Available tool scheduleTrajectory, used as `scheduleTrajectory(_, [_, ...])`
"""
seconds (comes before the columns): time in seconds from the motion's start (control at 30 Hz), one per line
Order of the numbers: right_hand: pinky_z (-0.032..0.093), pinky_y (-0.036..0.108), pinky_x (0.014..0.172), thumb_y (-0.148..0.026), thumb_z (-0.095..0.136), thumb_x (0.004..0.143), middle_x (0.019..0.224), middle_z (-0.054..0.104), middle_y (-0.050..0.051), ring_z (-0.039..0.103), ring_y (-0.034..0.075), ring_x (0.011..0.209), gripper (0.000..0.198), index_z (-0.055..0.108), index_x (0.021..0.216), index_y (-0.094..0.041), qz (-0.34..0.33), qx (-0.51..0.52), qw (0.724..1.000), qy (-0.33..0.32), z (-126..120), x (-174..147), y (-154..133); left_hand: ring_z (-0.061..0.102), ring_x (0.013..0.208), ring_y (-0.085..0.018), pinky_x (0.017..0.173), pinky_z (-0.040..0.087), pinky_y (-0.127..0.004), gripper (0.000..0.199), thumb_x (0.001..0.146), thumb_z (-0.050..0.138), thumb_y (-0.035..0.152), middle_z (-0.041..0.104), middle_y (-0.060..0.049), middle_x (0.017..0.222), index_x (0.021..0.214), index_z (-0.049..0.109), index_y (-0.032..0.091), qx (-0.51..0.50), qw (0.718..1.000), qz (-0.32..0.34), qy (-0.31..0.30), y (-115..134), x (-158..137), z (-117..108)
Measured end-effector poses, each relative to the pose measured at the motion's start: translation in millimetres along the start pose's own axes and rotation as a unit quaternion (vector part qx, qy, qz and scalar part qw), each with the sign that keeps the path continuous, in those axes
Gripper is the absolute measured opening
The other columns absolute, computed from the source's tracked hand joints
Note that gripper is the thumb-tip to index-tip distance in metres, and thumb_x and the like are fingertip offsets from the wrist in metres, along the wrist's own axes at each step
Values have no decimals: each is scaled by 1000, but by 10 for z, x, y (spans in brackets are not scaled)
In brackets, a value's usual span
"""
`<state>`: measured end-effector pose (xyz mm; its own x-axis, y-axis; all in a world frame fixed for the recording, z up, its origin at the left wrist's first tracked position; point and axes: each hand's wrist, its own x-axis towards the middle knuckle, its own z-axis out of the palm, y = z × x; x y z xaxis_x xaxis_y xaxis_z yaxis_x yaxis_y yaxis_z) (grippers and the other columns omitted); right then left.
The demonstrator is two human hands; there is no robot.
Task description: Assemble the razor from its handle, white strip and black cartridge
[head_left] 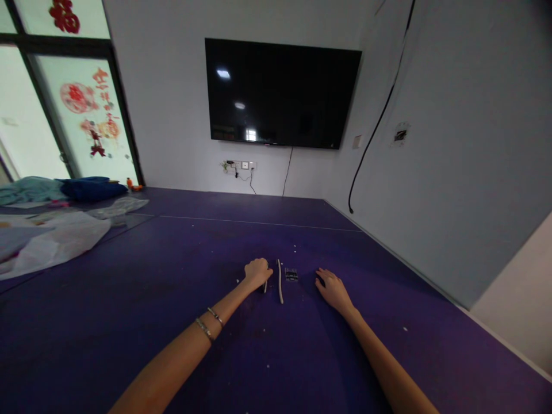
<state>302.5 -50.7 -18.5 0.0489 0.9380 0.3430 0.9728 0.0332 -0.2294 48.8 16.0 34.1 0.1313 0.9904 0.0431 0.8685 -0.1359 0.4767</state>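
Observation:
My left hand (257,272) is closed, fingers curled, over the purple surface. Below its thumb side sticks out the end of a thin pale strip-like piece (265,286); the hand covers the rest. Just right of that hand lies a slim, slightly bent, pale cord-like piece (280,282). Beside the cord is a small flat clear packet or plate with dark parts (291,275), too small to make out. My right hand (333,288) rests palm down to the right of it, fingers apart and holding nothing.
The purple tabletop (194,253) carries scattered white specks. Plastic sheeting (73,238) and blue cloth (92,188) lie at the far left. A black cable (379,121) hangs along the right wall, and a television (282,95) is mounted ahead.

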Motion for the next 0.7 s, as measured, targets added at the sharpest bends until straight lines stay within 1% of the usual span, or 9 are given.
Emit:
scheduleTrajectory(0.1, [33,37,100,-30,39,84,127,53,11,44,24,120,41,58,117,-14,-4,0,1000,3,13,7,16,58,101,-31,80,45,-36,16,68,58,28,67,-15,91,74,65,14,-55,998,-12,-10,-20,52,-98])
scheduleTrajectory(0.13, [33,37,100,-30,40,84,127,53,11,44,24,120,41,58,117,-14,-4,0,1000,2,18,9,21,60,99,-31,79,46,-36,15,69,58,28,67,-15,86,69,64,14,-78,997,-15,-18,-33,73,-137])
scheduleTrajectory(0.2, [33,37,100,-30,40,84,127,53,10,44,24,120,41,58,117,-15,-3,2,1000,1,26,12,30,64,87,-29,73,49,-34,20,71,55,28,67,-15,74,60,60,12,-136,989,-20,-47,-70,111,-217])
scheduleTrajectory(0.3, [34,38,99,-30,41,83,128,53,10,44,25,121,41,58,117,-15,-1,5,1000,2,32,10,34,67,68,-21,62,51,-28,24,76,49,27,66,-12,65,59,56,11,-245,964,-28,-98,-158,140,-322])
scheduleTrajectory(0.4, [34,39,99,-30,40,84,127,53,11,44,25,121,41,58,117,-15,-2,0,1000,2,31,6,29,65,60,-17,58,52,-26,22,78,47,27,67,-12,66,66,55,11,-345,930,-41,-121,-266,148,-384])
scheduleTrajectory(0.47, [34,38,99,-30,39,84,127,53,11,44,25,120,42,58,117,-14,-4,-5,1000,0,32,6,29,63,56,-14,57,51,-25,21,78,45,25,67,-10,65,67,55,11,-392,911,-58,-112,-332,162,-389])
scheduleTrajectory(0.53, [34,38,99,-30,39,84,127,53,11,44,25,120,42,58,117,-13,-5,-7,1000,2,36,9,33,59,50,-11,54,50,-22,20,78,44,22,64,-8,61,65,54,11,-427,896,-82,-89,-384,188,-370])
scheduleTrajectory(0.63, [34,39,99,-30,39,84,126,54,11,45,25,120,42,59,117,-14,-7,-1,1000,3,45,16,45,50,41,-7,45,43,-18,18,76,44,21,59,-3,55,63,53,12,-462,876,-123,-58,-433,239,-329])
scheduleTrajectory(0.7, [34,39,99,-29,40,83,126,54,12,45,24,119,41,59,116,-14,-7,3,1000,3,48,21,50,44,37,-6,39,38,-17,17,75,44,23,56,-1,53,63,52,13,-479,863,-150,-53,-451,272,-313])
